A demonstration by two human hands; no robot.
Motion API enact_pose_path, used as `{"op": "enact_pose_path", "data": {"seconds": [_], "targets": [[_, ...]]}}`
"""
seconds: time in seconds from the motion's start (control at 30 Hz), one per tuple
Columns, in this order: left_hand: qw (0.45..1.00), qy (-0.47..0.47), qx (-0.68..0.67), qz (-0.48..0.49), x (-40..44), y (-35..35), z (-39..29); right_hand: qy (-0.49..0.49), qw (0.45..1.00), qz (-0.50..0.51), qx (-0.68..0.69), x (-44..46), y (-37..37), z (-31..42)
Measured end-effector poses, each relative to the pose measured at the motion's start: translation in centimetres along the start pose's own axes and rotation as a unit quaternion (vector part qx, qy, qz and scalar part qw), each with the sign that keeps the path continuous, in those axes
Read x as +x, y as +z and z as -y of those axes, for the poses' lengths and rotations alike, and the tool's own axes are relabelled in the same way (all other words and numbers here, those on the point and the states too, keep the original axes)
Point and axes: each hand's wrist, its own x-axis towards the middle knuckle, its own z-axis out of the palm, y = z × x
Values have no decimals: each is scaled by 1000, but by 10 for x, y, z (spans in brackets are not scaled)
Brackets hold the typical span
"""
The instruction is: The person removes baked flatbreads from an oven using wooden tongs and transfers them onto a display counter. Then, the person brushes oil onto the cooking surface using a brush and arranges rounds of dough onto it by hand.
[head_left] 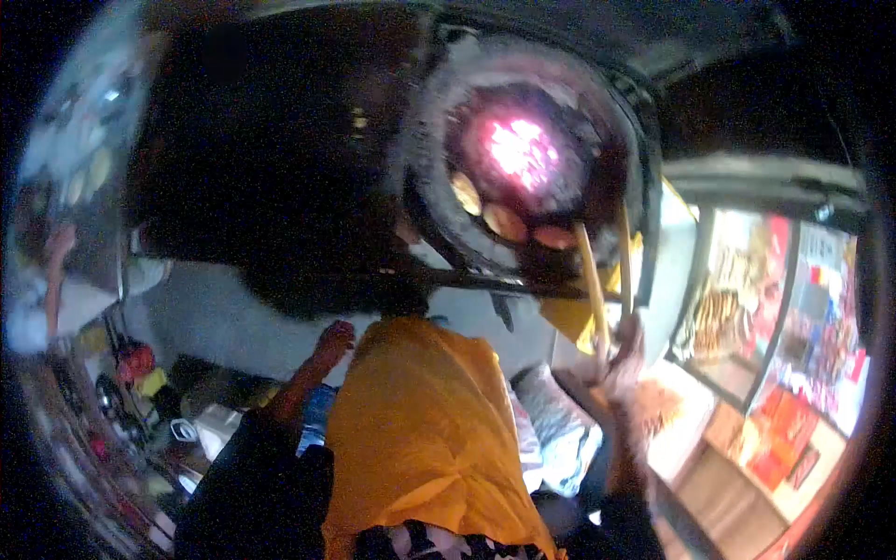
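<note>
Flatbread rounds (506,222): we are seeing three lying in a curve inside the oven, just beside the glowing embers (523,154).
Round oven (437,117): its thick rim is surrounding both rounds and embers.
Wooden sticks (592,285): two are reaching over the oven's edge, one ending near the rightmost round; we cannot tell whether they are touching it.
Right hand (618,362): we are gripping the sticks at their lower ends.
Left hand (334,343): we are holding it beside the orange apron (420,420), well apart from the rounds; its grip is too blurred to tell.
</note>
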Motion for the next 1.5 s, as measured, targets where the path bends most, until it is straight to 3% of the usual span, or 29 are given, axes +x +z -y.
{"op": "enact_pose_path", "data": {"seconds": [0.07,0.1,0.13,0.17,0.2,0.27,0.37,0.43,0.47,0.57,0.63,0.7,0.73,0.8,0.87,0.93,1.0,1.03,1.1,1.17,1.3,1.37,1.4,1.5], "targets": [[997,57,60,-3,1,10,10,-54,998,-17,31,-56,43,-21],[992,86,95,-8,3,12,17,-133,984,-10,-116,-87,72,-59],[985,111,128,-13,5,14,23,-100,989,50,-98,-113,92,-63],[980,135,144,-18,6,13,31,17,973,172,-151,-150,111,-74],[975,158,153,-24,6,9,39,-41,965,183,-185,-175,131,-87],[971,199,126,-44,0,-3,61,71,956,280,-58,-213,161,-110],[968,222,63,-101,-47,-22,78,249,887,358,149,-233,200,-139],[934,170,278,-147,-103,-25,64,336,825,379,253,-239,222,-157],[931,178,276,-162,-110,-34,80,364,796,385,292,-242,230,-162],[961,195,42,-190,-123,-60,143,424,731,394,363,-244,243,-185],[934,282,166,-141,-140,-80,169,426,728,378,382,-245,245,-190],[911,324,227,-113,-126,-100,216,388,761,334,398,-245,242,-181],[903,320,262,-119,-126,-101,225,352,790,289,411,-241,236,-169],[896,239,332,-175,-130,-94,215,316,788,335,408,-232,218,-163],[887,171,365,-226,-137,-79,186,369,631,430,531,-227,231,-187],[885,182,350,-247,-132,-79,165,375,649,424,508,-243,242,-197],[878,276,299,-251,-109,-97,156,381,700,406,448,-249,243,-190],[920,272,211,-186,-84,-113,149,381,720,396,424,-252,244,-184],[950,262,122,-116,-73,-128,124,378,748,382,389,-257,249,-171],[948,214,56,-228,-91,-132,89,369,771,367,366,-258,260,-149],[948,215,90,-216,-109,-164,14,342,813,328,337,-260,268,-78],[976,162,-15,-143,-100,-201,-18,338,831,304,321,-267,267,-42],[981,148,-4,-124,-98,-215,-40,342,838,288,312,-273,264,-25],[960,217,-13,-178,-121,-231,-108,368,847,264,279,-304,244,20]]}}
